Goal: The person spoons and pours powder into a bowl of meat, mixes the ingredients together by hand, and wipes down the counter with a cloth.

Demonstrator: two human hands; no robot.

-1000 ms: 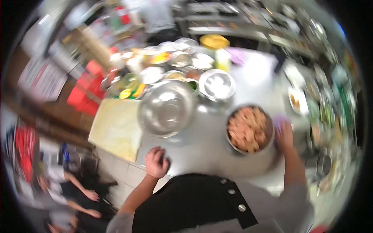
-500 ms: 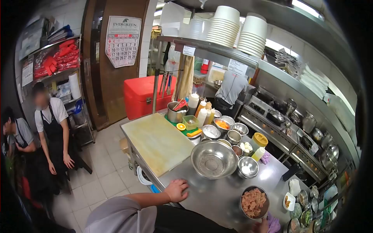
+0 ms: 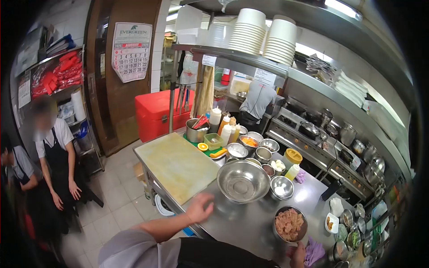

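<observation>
My left hand (image 3: 199, 209) is just above the steel counter by its near edge, fingers loosely bent and apart, holding nothing. The large steel mixing bowl (image 3: 243, 181) beyond it looks bare inside. Low in view, my right hand (image 3: 296, 254) is close to the near rim of a steel bowl of raw meat pieces (image 3: 289, 224). Its fingers are partly hidden, so I cannot tell whether they grip the rim. A crumpled purple cloth (image 3: 314, 251) lies right beside that hand.
A stained cutting board (image 3: 176, 167) covers the counter's left end. Small bowls (image 3: 282, 187), squeeze bottles (image 3: 292, 171) and a halved orange (image 3: 203, 146) stand behind. More bowls (image 3: 340, 250) crowd the right. A person (image 3: 58, 152) sits at left; another (image 3: 257, 102) is near the stoves.
My left hand has lifted off the counter and moved slightly left, its fingers now bent. The view has shifted a little. My right hand stays near the meat bowl.
</observation>
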